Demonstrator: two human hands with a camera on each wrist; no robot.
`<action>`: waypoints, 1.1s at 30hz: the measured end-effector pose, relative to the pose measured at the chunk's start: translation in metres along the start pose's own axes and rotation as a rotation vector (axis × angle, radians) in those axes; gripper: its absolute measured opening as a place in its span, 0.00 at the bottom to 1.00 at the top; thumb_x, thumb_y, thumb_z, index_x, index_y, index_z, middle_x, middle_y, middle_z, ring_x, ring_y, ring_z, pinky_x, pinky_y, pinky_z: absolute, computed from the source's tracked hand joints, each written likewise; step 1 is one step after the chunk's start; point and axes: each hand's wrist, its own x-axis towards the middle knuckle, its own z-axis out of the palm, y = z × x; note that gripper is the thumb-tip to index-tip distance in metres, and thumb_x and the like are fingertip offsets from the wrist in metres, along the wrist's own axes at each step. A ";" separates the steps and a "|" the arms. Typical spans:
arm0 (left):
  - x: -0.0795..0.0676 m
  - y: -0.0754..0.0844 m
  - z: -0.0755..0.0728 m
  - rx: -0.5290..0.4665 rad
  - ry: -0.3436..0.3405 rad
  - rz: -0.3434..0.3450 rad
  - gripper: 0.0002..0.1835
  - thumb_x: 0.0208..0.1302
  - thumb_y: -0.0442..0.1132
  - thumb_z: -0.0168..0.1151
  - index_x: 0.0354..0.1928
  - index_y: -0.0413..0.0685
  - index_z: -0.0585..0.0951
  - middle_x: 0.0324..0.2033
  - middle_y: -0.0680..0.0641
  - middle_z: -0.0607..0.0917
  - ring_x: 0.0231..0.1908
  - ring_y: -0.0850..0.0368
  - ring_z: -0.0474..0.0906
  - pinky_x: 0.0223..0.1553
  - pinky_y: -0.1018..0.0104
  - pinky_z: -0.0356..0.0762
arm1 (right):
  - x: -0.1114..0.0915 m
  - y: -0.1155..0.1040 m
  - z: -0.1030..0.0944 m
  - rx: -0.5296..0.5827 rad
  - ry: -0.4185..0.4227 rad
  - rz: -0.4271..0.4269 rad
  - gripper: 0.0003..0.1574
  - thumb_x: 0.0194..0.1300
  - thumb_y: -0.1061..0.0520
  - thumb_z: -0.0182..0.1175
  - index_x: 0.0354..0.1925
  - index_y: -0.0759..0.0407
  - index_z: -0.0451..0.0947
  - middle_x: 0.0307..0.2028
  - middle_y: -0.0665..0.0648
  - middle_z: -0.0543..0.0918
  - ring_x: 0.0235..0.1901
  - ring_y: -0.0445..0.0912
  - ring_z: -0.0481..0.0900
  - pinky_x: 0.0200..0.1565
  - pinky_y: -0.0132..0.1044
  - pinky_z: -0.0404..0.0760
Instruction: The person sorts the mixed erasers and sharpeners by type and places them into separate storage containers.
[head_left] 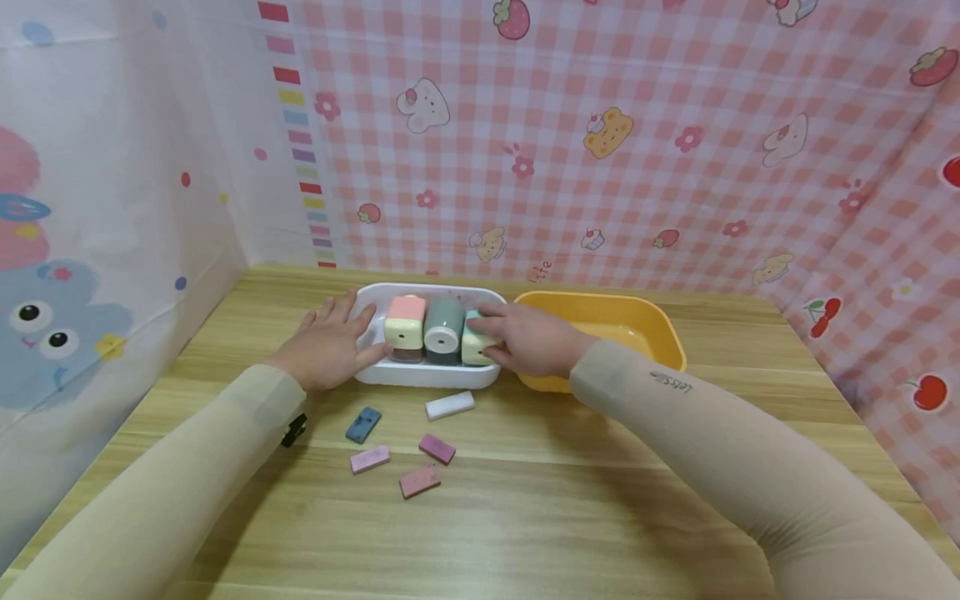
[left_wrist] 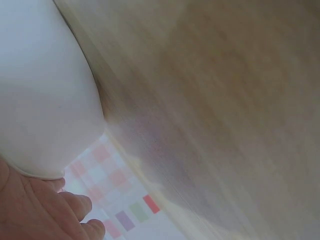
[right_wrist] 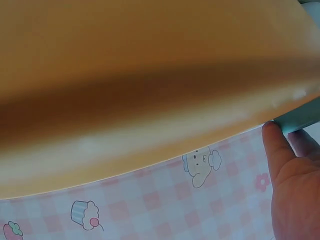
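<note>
A white tray (head_left: 427, 377) stands towards the back of the table. In it, side by side, are a pink and yellow pencil sharpener (head_left: 406, 323), a dark green one with a white front (head_left: 444, 321), and a teal and yellow pencil sharpener (head_left: 472, 345) at the right end. My left hand (head_left: 327, 343) rests on the tray's left rim, fingers spread. The left wrist view shows its fingers against the tray's white wall (left_wrist: 45, 90). My right hand (head_left: 542, 340) grips the teal and yellow sharpener, partly covering it; the right wrist view shows its teal side (right_wrist: 302, 116).
A yellow tray (head_left: 630, 310) stands to the right, under my right wrist. In front of the white tray lie erasers: white (head_left: 450, 406), blue (head_left: 363, 425), lilac (head_left: 370, 459), magenta (head_left: 437, 448) and pink (head_left: 420, 481). A checked cloth (head_left: 570, 192) hangs behind the table.
</note>
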 end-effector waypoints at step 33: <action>0.000 0.001 0.001 0.003 0.001 0.012 0.53 0.74 0.78 0.32 0.85 0.46 0.47 0.84 0.31 0.38 0.81 0.23 0.36 0.78 0.24 0.37 | -0.016 0.007 -0.016 0.142 0.019 0.127 0.34 0.79 0.45 0.61 0.76 0.50 0.70 0.79 0.61 0.67 0.77 0.59 0.66 0.78 0.56 0.66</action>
